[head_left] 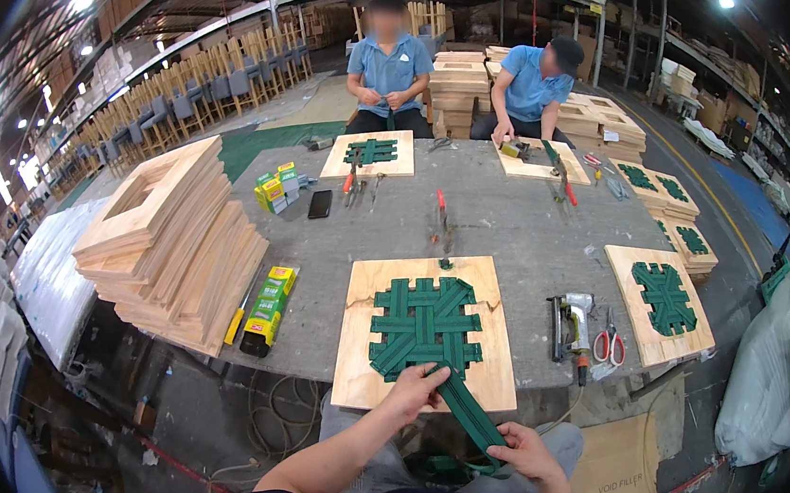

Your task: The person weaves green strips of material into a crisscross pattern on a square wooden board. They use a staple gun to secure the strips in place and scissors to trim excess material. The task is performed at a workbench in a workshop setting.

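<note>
In front of me a square plywood board (495, 379) lies at the table's near edge. Dark green webbing strips (423, 324) are woven across its middle, some straight and some diagonal. One long strap (469, 412) runs from the near side of the weave down toward my lap. My left hand (415, 390) pinches this strap close to the board's near edge. My right hand (527, 450) grips it lower down, and its loose end (445, 468) hangs over my legs. Right of the board lie a staple gun (573, 320) and red-handled scissors (609, 347).
A tall stack of wooden frames (167, 249) stands left, beside a yellow-green box (271, 308). A red-handled tool (442, 215) lies beyond my board. Another webbed board (659, 302) is at right. Two co-workers in blue shirts sit across the table (364, 221). A hose (283, 419) coils on the floor.
</note>
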`<state>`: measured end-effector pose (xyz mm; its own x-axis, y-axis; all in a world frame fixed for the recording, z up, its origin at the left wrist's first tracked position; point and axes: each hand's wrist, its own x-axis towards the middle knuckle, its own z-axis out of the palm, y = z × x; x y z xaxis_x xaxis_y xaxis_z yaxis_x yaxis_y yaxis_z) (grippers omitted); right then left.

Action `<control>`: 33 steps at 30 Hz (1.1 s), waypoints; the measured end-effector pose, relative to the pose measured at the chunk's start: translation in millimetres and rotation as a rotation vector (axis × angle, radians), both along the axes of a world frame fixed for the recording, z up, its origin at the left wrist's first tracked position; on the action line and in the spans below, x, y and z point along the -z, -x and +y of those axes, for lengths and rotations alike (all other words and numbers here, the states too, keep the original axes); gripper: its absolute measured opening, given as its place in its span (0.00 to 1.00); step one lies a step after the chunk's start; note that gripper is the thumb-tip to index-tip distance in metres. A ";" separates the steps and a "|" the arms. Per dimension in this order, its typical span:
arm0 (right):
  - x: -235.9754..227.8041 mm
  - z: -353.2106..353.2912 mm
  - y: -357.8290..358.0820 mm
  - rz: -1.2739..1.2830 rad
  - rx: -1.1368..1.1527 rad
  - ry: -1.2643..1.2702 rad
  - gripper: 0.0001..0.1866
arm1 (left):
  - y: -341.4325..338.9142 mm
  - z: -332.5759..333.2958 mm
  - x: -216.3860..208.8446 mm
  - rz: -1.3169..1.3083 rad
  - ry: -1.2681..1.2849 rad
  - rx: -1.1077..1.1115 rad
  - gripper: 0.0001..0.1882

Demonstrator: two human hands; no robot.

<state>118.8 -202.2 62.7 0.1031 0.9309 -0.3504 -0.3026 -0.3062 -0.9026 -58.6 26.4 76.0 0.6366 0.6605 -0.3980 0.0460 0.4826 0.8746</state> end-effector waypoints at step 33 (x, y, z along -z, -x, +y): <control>-2.3 248.5 31.3 0.033 -0.088 0.302 0.31 | -41.9 129.0 27.0 0.728 -0.790 0.182 0.19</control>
<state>87.5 46.3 65.0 0.0104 0.7892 -0.6140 -0.2907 -0.5852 -0.7570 -16.7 155.4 48.9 0.5341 0.8153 -0.2238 0.6928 -0.2703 0.6686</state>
